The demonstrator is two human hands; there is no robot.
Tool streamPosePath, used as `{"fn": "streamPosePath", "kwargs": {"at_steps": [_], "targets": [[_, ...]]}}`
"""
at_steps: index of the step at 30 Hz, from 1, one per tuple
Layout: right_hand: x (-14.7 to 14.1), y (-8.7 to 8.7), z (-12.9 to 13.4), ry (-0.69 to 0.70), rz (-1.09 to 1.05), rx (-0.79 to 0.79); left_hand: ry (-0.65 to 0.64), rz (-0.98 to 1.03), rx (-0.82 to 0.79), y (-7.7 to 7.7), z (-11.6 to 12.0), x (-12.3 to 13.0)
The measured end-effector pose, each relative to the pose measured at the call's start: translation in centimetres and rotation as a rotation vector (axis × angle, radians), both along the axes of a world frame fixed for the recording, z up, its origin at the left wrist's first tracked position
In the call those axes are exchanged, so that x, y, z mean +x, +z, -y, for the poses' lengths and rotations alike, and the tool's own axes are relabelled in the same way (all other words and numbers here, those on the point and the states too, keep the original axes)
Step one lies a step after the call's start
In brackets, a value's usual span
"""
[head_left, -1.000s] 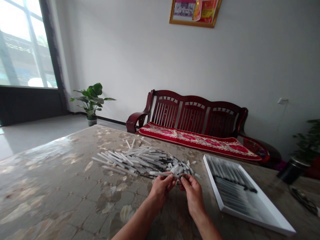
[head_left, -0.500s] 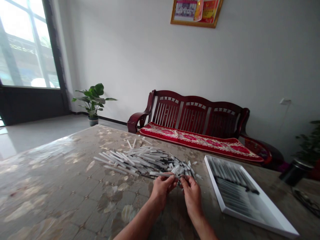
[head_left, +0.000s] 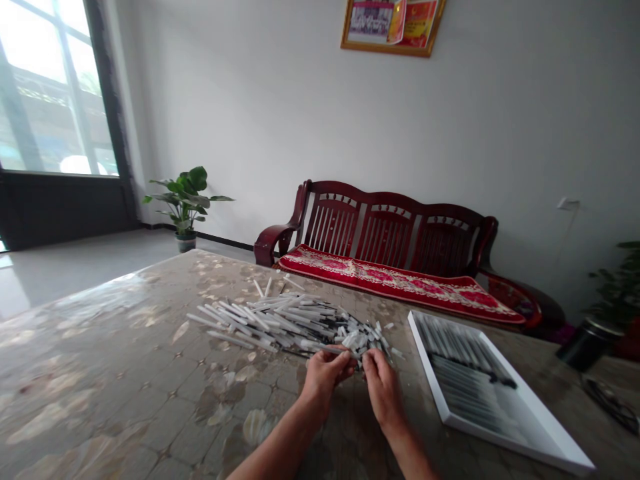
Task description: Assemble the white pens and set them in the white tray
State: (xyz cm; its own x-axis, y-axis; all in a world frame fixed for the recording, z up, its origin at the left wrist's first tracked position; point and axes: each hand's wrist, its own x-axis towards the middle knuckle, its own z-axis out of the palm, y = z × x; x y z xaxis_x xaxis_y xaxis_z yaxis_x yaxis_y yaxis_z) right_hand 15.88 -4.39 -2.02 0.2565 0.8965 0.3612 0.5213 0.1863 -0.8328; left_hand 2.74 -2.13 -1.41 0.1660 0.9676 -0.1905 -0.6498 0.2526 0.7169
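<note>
My left hand (head_left: 323,375) pinches a slim, pale grey pen-like tube (head_left: 325,349), whose free end points left over the pile. Just right of it, my right hand (head_left: 384,385) is closed with thumb and forefinger together, close to the tube's right end. What those fingertips hold, if anything, is too small to make out. Beyond both hands lies a loose pile of similar whitish tubes (head_left: 250,319), with dark thin pieces among them. Short white cap-like pieces (head_left: 356,335) are heaped at the pile's right end, partly hidden by my fingers.
To the right, a white shallow tray (head_left: 437,393) holds rows of translucent tubes with dark ends (head_left: 463,343). Everything rests on a patterned table (head_left: 150,380). A dark red wooden bench (head_left: 390,230) stands behind it. A black pot (head_left: 585,343) is at far right.
My right hand has shifted slightly, its fingertips a little farther from my left hand. My left hand and the tube stay almost in place.
</note>
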Motion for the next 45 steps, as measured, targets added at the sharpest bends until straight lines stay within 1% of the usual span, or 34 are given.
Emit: {"fn": "streamPosePath", "kwargs": {"at_steps": [4,7,9,12,17,22,25,29,34,38,40,45], "targets": [[0.24,-0.16,-0.21,-0.019,0.051,-0.018,-0.016,-0.012,0.009,-0.06,0.1,0.14],[0.3,-0.22,-0.13,-0.01,0.006,-0.05,-0.013,-0.011,0.006,0.03,0.17,0.13],[0.26,-0.24,-0.02,0.013,-0.012,-0.03,-0.012,-0.008,0.004,0.05,0.16,0.09],[0.26,-0.38,-0.05,0.041,0.02,-0.007,-0.02,-0.008,0.006,-0.07,0.12,0.11],[0.49,-0.57,-0.26,0.029,0.02,-0.084,-0.028,-0.018,0.012,-0.12,0.12,0.23],[0.34,-0.13,0.07,0.054,0.023,-0.026,-0.032,-0.009,0.008,0.07,0.15,0.14],[0.35,-0.09,0.02,0.046,0.053,-0.043,-0.044,-0.01,0.001,-0.01,0.2,0.26],[0.52,-0.09,0.09,0.042,0.009,-0.081,-0.038,-0.016,-0.002,-0.07,0.24,0.41],[0.35,-0.01,0.42,0.075,0.046,-0.04,-0.029,-0.006,-0.016,0.13,0.13,0.21],[0.22,-0.3,0.37,0.082,0.049,-0.081,-0.048,-0.009,-0.006,0.15,0.02,0.2],[0.21,-0.32,0.41,0.086,0.032,-0.076,-0.06,-0.014,0.008,0.14,0.0,0.23],[0.27,-0.01,0.5,0.065,0.057,-0.038,-0.077,-0.023,0.017,0.07,0.18,0.22]]}}
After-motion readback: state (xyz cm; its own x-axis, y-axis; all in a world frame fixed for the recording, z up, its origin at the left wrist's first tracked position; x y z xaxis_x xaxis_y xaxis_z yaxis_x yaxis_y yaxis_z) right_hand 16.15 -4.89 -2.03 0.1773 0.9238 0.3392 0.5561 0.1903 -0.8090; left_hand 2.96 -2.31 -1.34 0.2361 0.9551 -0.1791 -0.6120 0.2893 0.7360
